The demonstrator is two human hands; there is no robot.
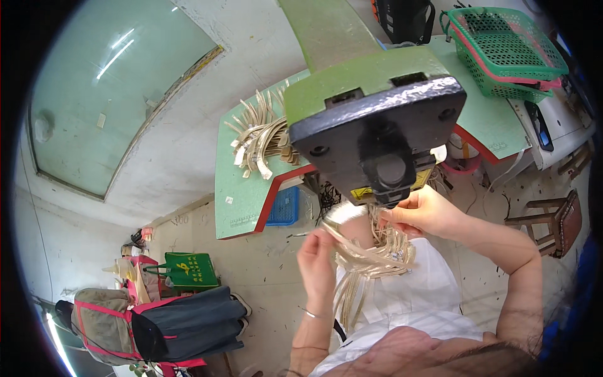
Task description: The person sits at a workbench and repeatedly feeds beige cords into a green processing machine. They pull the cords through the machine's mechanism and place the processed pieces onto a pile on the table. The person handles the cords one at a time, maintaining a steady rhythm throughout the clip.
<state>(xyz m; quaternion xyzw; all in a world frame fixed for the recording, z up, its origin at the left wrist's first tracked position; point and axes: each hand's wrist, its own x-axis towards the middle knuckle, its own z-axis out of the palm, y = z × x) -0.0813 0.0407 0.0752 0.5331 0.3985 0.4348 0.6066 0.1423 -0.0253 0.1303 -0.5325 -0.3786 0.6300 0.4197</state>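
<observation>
Head view shows a bundle of pale gold strips (380,256) over the person's white garment (433,292), off the table (242,204) and on the near side of its red edge, just below the black head of a green machine (383,125). The left hand (317,251) is narrow, fingertips pinching a strip at the bundle's left side, with some blur there. The right hand (421,212) has thumb and fingers drawn close by the underside of the machine's head; whether a strip lies between them cannot be told. A second pile of strips (260,141) fans out on the table, near its left edge and beside the machine.

To handle the strips well, the left hand should probably take one flat, by its end, and keep the looser ones from tangling. The right fingertips seem best kept clear of the machine's working part while guiding an end.
</observation>
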